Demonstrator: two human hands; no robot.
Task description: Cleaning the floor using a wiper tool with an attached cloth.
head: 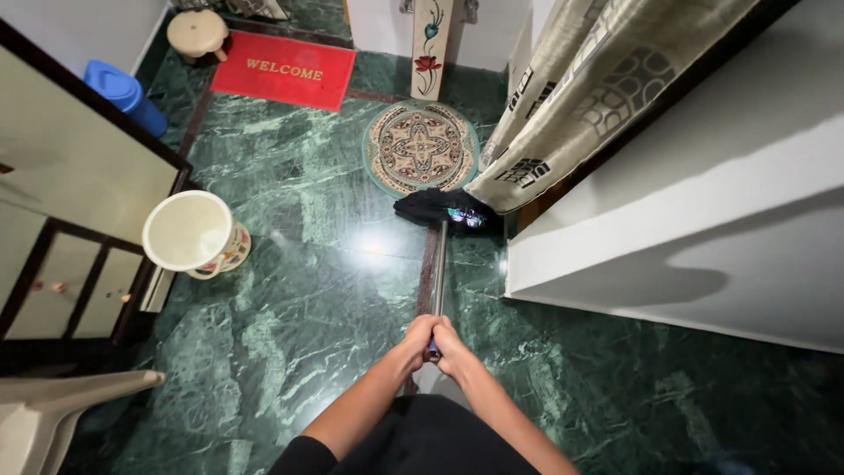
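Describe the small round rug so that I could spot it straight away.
Start at the red doormat at the top of the green marble floor. Just right of it lies the round rug, by the curtain. Alone here, it is circular, with a cream ornamental medallion pattern.

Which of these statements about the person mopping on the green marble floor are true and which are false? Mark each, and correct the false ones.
1. Both hands hold the mop handle. True: the left hand and right hand close together on the mop handle.
2. The mop head lies on the red doormat. False: the mop head is on the floor by the curtain, just short of the round patterned rug.
3. A cream bucket stands to the left of the handle. True: the bucket.
4. The blue bin stands beside the curtain. False: the blue bin is at the far left, beside the dark-framed cabinet.
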